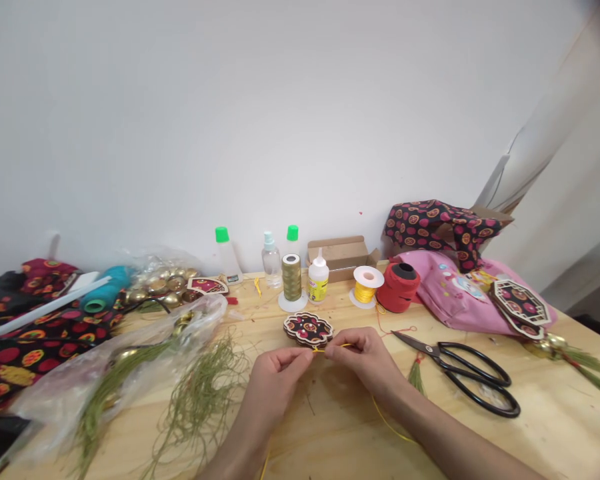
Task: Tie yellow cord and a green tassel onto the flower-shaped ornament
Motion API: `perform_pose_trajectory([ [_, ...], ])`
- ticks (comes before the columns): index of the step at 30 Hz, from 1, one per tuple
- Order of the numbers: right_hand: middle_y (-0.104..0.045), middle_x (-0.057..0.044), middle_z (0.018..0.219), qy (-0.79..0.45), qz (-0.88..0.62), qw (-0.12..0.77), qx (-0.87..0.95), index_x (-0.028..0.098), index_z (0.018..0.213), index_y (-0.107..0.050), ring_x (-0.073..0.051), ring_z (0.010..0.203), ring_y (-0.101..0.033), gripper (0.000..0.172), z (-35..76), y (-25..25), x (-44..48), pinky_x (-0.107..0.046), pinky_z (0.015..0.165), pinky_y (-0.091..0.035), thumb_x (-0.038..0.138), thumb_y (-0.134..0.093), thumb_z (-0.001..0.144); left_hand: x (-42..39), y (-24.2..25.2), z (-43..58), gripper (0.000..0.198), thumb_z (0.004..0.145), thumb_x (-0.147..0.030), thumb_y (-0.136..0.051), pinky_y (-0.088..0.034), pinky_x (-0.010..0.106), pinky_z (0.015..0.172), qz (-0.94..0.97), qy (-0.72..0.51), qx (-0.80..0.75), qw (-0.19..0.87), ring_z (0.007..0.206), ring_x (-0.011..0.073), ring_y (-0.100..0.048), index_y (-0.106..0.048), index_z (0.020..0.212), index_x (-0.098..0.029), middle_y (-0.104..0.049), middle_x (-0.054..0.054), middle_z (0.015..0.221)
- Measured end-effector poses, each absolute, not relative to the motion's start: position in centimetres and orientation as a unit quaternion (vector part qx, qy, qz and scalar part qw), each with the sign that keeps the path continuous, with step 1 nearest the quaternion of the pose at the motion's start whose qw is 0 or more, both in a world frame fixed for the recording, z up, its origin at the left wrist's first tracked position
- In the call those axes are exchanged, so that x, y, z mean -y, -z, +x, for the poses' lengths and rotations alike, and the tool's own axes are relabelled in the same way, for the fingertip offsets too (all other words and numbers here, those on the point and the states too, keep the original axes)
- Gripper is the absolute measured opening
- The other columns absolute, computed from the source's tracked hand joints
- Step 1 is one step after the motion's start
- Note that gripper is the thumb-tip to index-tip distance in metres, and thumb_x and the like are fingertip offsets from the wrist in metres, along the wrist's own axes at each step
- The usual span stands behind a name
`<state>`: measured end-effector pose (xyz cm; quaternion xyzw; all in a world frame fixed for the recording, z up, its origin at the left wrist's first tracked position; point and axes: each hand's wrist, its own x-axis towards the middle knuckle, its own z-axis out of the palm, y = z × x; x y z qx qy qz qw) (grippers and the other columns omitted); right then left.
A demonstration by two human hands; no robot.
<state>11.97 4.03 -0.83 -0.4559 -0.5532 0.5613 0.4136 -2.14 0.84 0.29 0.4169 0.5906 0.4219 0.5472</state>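
Both hands meet at the middle of the table, pinching a yellow cord [320, 351] right below a scalloped wooden ornament [309, 329] with a dark patterned fabric face. My left hand [279, 375] grips the cord between thumb and finger at the ornament's lower edge. Close beside it, my right hand [364, 360] is closed on the same cord, thumb against index finger. One loose end of the cord runs down under my right forearm, another shows by my left wrist. The ornament lies on the wooden table [325, 427]; the exact knot or loop is too small to make out.
Black-handled scissors [463, 370] and a small green tassel [417, 377] lie to the right. Behind stand an olive thread spool [291, 279], a glue bottle [319, 280], a yellow cord spool [367, 287] and a red thread cone [399, 287]. Loose green threads [205, 380] spread at left.
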Motion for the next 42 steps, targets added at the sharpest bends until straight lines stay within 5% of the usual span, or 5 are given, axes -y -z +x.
perform_pose_trajectory([
  [10, -0.052, 0.001, 0.053, -0.56, -0.448, 0.378, 0.585, 0.012, 0.061, -0.063, -0.009, 0.051, -0.042, 0.022, 12.0, 1.3, -4.2, -0.019, 0.048, -0.032, 0.033, -0.059, 0.065, -1.0, 0.4, -2.4, 0.034, 0.061, -0.04, -0.06, -0.017, 0.019, 0.036, 0.44, -0.409, -0.592, 0.537, 0.033, 0.0046, -0.021, -0.07, 0.08, -0.013, -0.036, -0.009, 0.032],
  [19, -0.035, 0.005, 0.047, -0.514, -0.423, 0.335, 0.667, 0.012, 0.055, -0.058, -0.007, 0.047, -0.027, 0.036, 11.9, 1.2, -4.2, -0.019, 0.044, -0.02, 0.039, -0.046, 0.076, -1.2, 1.0, -2.8, 0.026, 0.068, -0.032, -0.054, -0.041, 0.025, 0.062, 0.528, -0.413, -0.561, 0.486, 0.068, 0.0181, -0.056, -0.068, 0.08, -0.014, -0.068, 0.002, 0.069],
  [26, -0.06, -0.001, 0.066, -0.511, -0.36, 0.359, 0.693, 0.016, 0.082, -0.067, -0.013, 0.063, -0.049, 0.027, 11.8, 0.6, -3.6, -0.022, 0.058, -0.036, 0.027, -0.043, 0.079, -1.4, 0.7, -2.6, 0.031, 0.072, -0.037, -0.05, -0.042, 0.028, 0.069, 0.54, -0.412, -0.536, 0.501, 0.073, 0.0203, -0.058, -0.068, 0.082, -0.013, -0.069, 0.002, 0.071],
  [35, -0.065, -0.001, 0.07, -0.326, -0.374, 0.382, 0.779, 0.023, 0.091, -0.066, -0.01, 0.056, -0.048, 0.024, 12.0, 0.8, -3.5, -0.02, 0.051, -0.032, 0.016, -0.048, 0.077, -1.2, 0.7, -2.7, 0.034, 0.073, -0.04, -0.047, -0.037, 0.022, 0.055, 0.552, -0.411, -0.53, 0.496, 0.053, 0.0124, -0.047, -0.067, 0.071, -0.013, -0.057, -0.002, 0.054],
  [42, -0.057, -0.001, 0.061, -0.323, -0.365, 0.393, 0.78, 0.021, 0.085, -0.068, -0.009, 0.054, -0.046, 0.021, 11.8, 1.1, -3.5, -0.019, 0.048, -0.031, 0.014, -0.05, 0.074, -1.4, 1.2, -2.6, 0.034, 0.066, -0.043, -0.05, -0.01, 0.017, 0.034, 0.425, -0.401, -0.549, 0.597, 0.033, 0.0034, -0.014, -0.04, 0.045, -0.017, -0.023, -0.011, 0.037],
])
